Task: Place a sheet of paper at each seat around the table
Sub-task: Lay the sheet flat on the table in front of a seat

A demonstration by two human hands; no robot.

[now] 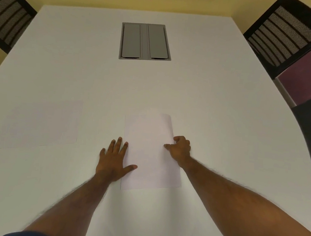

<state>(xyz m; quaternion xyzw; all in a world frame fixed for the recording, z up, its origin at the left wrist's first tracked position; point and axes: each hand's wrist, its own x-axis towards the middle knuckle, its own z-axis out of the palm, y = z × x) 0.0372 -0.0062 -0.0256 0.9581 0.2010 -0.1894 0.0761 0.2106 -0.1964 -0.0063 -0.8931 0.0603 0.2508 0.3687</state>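
Note:
A white sheet of paper [148, 154] lies on the white table [171, 85] right in front of me, long side running away from me. My left hand [114, 161] rests flat with fingers spread at the sheet's left edge, the thumb lying on the paper. My right hand [180, 150] pinches the sheet's right edge, thumb on top and fingers curled at the edge, and the far right corner curls up a little. A second white sheet [40, 124] lies flat on the table to the left, apart from both hands.
A grey cable hatch with two flaps [145, 42] is set into the table's middle. Black mesh-backed chairs stand at the far left corner [7, 17] and the far right corner [287, 36]. A purple panel [306, 76] stands to the right.

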